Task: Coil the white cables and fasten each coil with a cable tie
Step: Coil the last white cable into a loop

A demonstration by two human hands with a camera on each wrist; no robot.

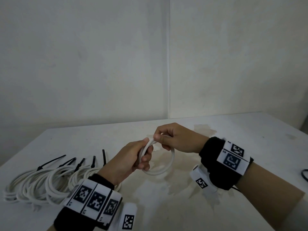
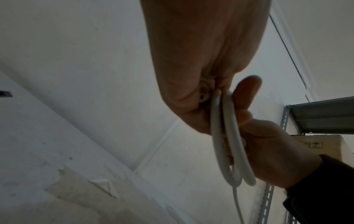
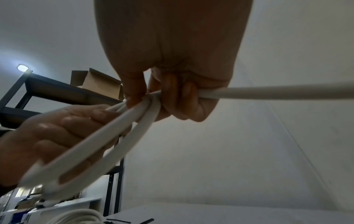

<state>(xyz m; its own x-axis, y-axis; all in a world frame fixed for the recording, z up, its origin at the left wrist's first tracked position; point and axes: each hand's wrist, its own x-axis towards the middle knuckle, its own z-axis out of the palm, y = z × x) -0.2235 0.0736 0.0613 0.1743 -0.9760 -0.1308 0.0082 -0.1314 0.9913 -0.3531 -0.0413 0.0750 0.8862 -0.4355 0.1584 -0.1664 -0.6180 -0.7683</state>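
A white cable (image 1: 166,167) is looped into a small coil above the middle of the table. My left hand (image 1: 141,155) grips the gathered loops (image 2: 231,136) in its curled fingers. My right hand (image 1: 161,139) pinches the top of the same coil, and a straight run of cable (image 3: 287,92) leaves it toward the right in the right wrist view. Several white cable coils (image 1: 41,185) lie at the left of the table, each with a black cable tie (image 1: 50,162) sticking up from it.
The white table (image 1: 233,130) has stained, peeling patches near its middle and stands against a pale wall. A dark cord loop (image 1: 304,175) shows at the right edge. Metal shelving with a cardboard box (image 3: 95,83) stands behind.
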